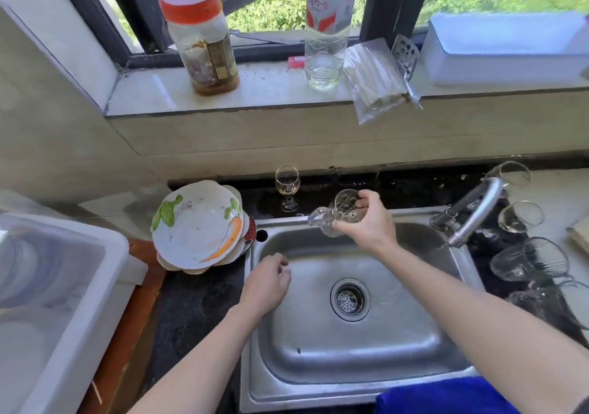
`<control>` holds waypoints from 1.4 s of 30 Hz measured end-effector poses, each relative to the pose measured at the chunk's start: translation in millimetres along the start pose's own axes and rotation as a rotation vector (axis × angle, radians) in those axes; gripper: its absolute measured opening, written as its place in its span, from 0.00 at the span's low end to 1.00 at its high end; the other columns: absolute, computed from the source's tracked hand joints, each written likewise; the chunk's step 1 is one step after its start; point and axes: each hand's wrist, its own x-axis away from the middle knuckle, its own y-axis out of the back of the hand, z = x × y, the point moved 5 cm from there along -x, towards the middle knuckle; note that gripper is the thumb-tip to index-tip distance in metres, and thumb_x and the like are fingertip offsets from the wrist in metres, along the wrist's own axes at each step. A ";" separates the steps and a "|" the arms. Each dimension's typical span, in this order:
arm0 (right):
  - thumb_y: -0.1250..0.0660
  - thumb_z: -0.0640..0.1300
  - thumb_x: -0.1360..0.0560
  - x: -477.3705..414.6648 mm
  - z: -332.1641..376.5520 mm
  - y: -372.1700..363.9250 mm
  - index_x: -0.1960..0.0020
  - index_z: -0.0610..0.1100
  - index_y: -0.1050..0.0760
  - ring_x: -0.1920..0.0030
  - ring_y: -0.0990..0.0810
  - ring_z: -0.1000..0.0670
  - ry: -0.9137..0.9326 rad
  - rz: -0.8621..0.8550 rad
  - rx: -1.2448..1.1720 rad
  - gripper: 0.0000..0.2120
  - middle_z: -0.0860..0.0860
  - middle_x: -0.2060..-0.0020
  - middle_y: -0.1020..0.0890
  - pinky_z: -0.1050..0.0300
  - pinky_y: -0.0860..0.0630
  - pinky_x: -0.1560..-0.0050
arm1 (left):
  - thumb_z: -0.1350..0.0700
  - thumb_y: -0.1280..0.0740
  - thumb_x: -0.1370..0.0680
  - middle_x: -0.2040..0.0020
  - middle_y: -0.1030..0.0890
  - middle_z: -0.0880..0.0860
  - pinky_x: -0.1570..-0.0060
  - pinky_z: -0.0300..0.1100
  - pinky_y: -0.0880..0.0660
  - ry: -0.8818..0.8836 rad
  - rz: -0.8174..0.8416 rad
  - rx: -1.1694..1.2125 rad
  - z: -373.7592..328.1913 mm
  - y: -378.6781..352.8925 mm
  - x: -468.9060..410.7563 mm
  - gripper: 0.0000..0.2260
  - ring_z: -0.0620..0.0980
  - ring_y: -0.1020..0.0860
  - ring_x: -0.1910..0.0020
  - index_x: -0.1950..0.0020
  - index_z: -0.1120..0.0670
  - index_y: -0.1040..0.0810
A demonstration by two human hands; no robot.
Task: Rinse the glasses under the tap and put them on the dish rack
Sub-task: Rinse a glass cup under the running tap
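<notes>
Glass (342,209) tipped, gripped by right hand (373,222) | left hand (266,283) relaxed, holding nothing | stemmed glass (287,184): yellowish liquid

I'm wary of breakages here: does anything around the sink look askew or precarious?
Yes. The stack of white carrot-patterned plates sits tilted at the left corner of the steel sink. The clear plastic bag of wooden sticks overhangs the edge of the stone windowsill.

Both bare forearms reach forward, the right hand (369,222) gripping a glass (338,215) on its side, the left hand (266,281) loosely curled, holding nothing.
</notes>
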 end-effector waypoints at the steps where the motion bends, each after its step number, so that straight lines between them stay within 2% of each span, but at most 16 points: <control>1: 0.21 0.55 0.42 14.2 -10.8 2.6 0.33 0.50 0.33 0.46 0.23 0.52 -0.014 0.017 -0.007 0.41 0.55 0.46 0.22 0.54 0.27 0.43 | 0.54 0.39 0.22 0.50 0.21 0.52 0.53 0.45 0.27 -0.012 0.008 0.011 -8.3 -3.6 -2.9 0.09 0.51 0.24 0.53 0.44 0.54 0.25; 3: 0.20 0.53 0.42 39.5 -36.5 7.6 0.34 0.50 0.31 0.46 0.23 0.52 -0.044 0.037 -0.005 0.39 0.54 0.46 0.21 0.56 0.27 0.44 | 0.54 0.39 0.22 0.49 0.21 0.52 0.51 0.45 0.27 -0.037 0.030 0.017 -25.2 -14.3 -7.9 0.11 0.51 0.24 0.51 0.42 0.55 0.25; 6: 0.20 0.53 0.41 64.7 -75.5 18.3 0.34 0.49 0.32 0.46 0.23 0.52 -0.108 0.040 0.019 0.38 0.54 0.47 0.22 0.54 0.26 0.43 | 0.52 0.38 0.22 0.47 0.21 0.52 0.48 0.46 0.26 -0.054 0.091 0.015 -47.7 -38.2 -12.4 0.12 0.52 0.23 0.50 0.40 0.54 0.25; 12: 0.18 0.53 0.41 74.7 -135.2 35.9 0.37 0.51 0.32 0.48 0.22 0.53 -0.195 0.099 -0.038 0.37 0.55 0.50 0.22 0.54 0.25 0.44 | 0.52 0.35 0.24 0.44 0.21 0.54 0.46 0.45 0.26 -0.093 0.311 -0.007 -85.3 -102.1 -11.1 0.15 0.54 0.22 0.47 0.37 0.52 0.26; 15: 0.19 0.53 0.40 66.9 -154.1 47.2 0.35 0.49 0.31 0.50 0.23 0.53 -0.223 0.111 -0.060 0.38 0.54 0.50 0.22 0.55 0.26 0.45 | 0.54 0.35 0.24 0.48 0.19 0.57 0.53 0.43 0.29 -0.107 0.332 0.017 -105.0 -128.9 -8.9 0.09 0.57 0.22 0.50 0.45 0.55 0.24; 18: 0.18 0.54 0.41 61.4 -167.1 54.7 0.35 0.48 0.31 0.51 0.22 0.52 -0.248 0.133 -0.088 0.39 0.53 0.51 0.22 0.51 0.24 0.45 | 0.57 0.36 0.22 0.54 0.18 0.59 0.59 0.42 0.32 -0.043 0.267 0.090 -118.6 -143.3 -11.6 0.07 0.57 0.22 0.54 0.52 0.60 0.23; 21: 0.18 0.55 0.42 57.7 -178.8 61.5 0.34 0.47 0.32 0.51 0.22 0.52 -0.289 0.186 -0.146 0.42 0.53 0.51 0.23 0.49 0.23 0.44 | 0.60 0.36 0.22 0.57 0.18 0.60 0.54 0.49 0.22 0.052 0.287 0.237 -125.9 -153.9 -17.3 0.05 0.54 0.23 0.61 0.56 0.60 0.22; 23: 0.18 0.53 0.41 54.3 -180.1 68.9 0.32 0.47 0.33 0.50 0.22 0.52 -0.278 0.226 -0.176 0.42 0.52 0.49 0.23 0.51 0.23 0.44 | 0.63 0.37 0.22 0.59 0.19 0.60 0.54 0.53 0.20 0.102 0.321 0.297 -131.8 -155.9 -18.4 0.06 0.52 0.24 0.63 0.58 0.57 0.22; 26: 0.18 0.48 0.40 46.5 -174.0 80.0 0.30 0.49 0.35 0.45 0.23 0.51 -0.228 0.325 -0.245 0.44 0.50 0.44 0.24 0.51 0.24 0.42 | 0.66 0.41 0.20 0.61 0.23 0.58 0.63 0.46 0.22 0.207 0.393 0.483 -138.6 -157.5 -15.8 0.11 0.53 0.26 0.66 0.60 0.57 0.26; 29: 0.17 0.43 0.40 39.1 -165.6 84.7 0.31 0.51 0.36 0.43 0.23 0.50 -0.187 0.446 -0.316 0.43 0.48 0.40 0.25 0.53 0.23 0.43 | 0.67 0.43 0.19 0.62 0.24 0.57 0.69 0.38 0.24 0.234 0.447 0.564 -141.6 -153.9 -16.4 0.10 0.51 0.26 0.68 0.58 0.58 0.27; 32: 0.17 0.41 0.40 33.3 -161.1 88.0 0.33 0.49 0.32 0.48 0.20 0.48 -0.187 0.401 -0.358 0.40 0.45 0.44 0.22 0.49 0.20 0.47 | 0.65 0.40 0.19 0.65 0.23 0.56 0.70 0.38 0.24 0.283 0.420 0.674 -142.0 -150.4 -19.1 0.08 0.51 0.26 0.69 0.55 0.59 0.25; 36: 0.16 0.47 0.44 33.0 -162.2 87.7 0.36 0.49 0.28 0.48 0.19 0.47 -0.224 0.258 -0.397 0.39 0.46 0.49 0.19 0.46 0.20 0.48 | 0.61 0.36 0.20 0.66 0.22 0.56 0.72 0.38 0.26 0.398 0.291 0.839 -137.8 -149.4 -20.9 0.05 0.47 0.25 0.73 0.56 0.57 0.24; 39: 0.16 0.50 0.44 35.7 -160.5 85.2 0.35 0.50 0.29 0.52 0.19 0.49 -0.196 0.298 -0.373 0.41 0.46 0.48 0.21 0.48 0.19 0.52 | 0.62 0.36 0.20 0.66 0.24 0.55 0.74 0.37 0.26 0.381 0.248 0.835 -140.4 -145.6 -23.9 0.07 0.46 0.26 0.73 0.58 0.57 0.24; 42: 0.16 0.52 0.45 34.1 -155.1 89.4 0.35 0.50 0.30 0.53 0.21 0.51 -0.147 0.350 -0.339 0.42 0.47 0.46 0.22 0.49 0.20 0.50 | 0.63 0.37 0.20 0.65 0.24 0.57 0.73 0.38 0.24 0.339 0.254 0.824 -143.2 -140.8 -27.2 0.07 0.48 0.25 0.70 0.58 0.59 0.25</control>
